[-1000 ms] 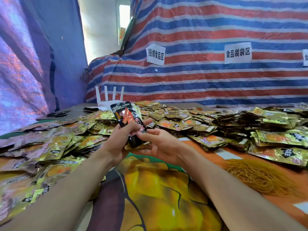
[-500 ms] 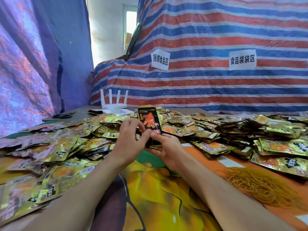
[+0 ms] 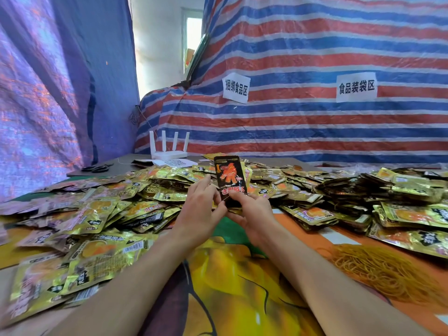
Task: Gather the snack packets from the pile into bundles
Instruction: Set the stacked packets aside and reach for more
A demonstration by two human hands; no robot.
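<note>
The left hand (image 3: 198,214) pinched the lower left edge of an upright black glossy snack packet with a red-orange figure (image 3: 230,175); the right hand (image 3: 254,214) gripped its bottom. Behind spread a pile of golden foil packets (image 3: 97,214), with a heap of yellow rubber bands (image 3: 388,270) at the right.

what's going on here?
A person holds a black snack packet with red-orange print upright, left hand gripping its left edge, right hand pinching its lower end. Loose gold foil snack packets lie heaped all round; a heap of tan rubber bands sits to the right.
</note>
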